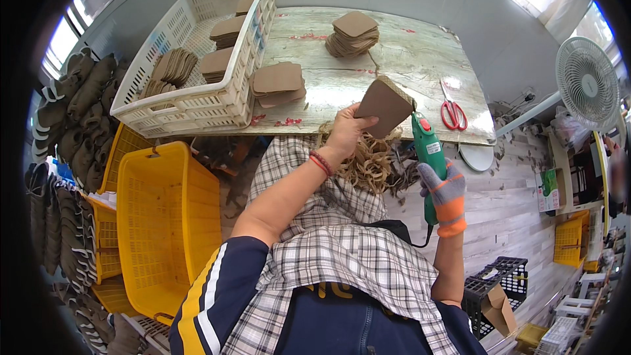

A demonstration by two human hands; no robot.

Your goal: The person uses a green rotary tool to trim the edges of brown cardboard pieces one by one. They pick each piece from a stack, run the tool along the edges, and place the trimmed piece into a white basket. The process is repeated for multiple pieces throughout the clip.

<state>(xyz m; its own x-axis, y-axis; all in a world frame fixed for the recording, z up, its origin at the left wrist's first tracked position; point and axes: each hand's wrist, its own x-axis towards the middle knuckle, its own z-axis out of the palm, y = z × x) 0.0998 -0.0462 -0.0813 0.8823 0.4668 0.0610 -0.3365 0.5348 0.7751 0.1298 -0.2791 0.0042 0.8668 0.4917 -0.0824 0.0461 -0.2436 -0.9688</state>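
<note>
Head camera view: a bare left hand (pixel 345 128), at mid-frame, pinches a brown, rounded-corner flat pad (pixel 384 108) between thumb and fingers. At right of centre, a right hand (pixel 447 190) in a grey-and-orange glove is wrapped around a green corded power tool (pixel 427 141), its head at the pad's right edge.

Upper left, a white slotted plastic crate (pixel 197 115) holds similar brown pads (pixel 227 29), some stacked flat, others leaning in a row. Left of the lap stands a deep yellow plastic tub (pixel 148 223); lower right, a black lattice crate (pixel 488 275) has an open cardboard box (pixel 501 309) against it. Loose pad piles (pixel 353 34) and red-handled scissors (pixel 453 112) share the pale, worn tabletop (pixel 411 52). Curled tan strips (pixel 368 165) crowd the space below the held pad.
</note>
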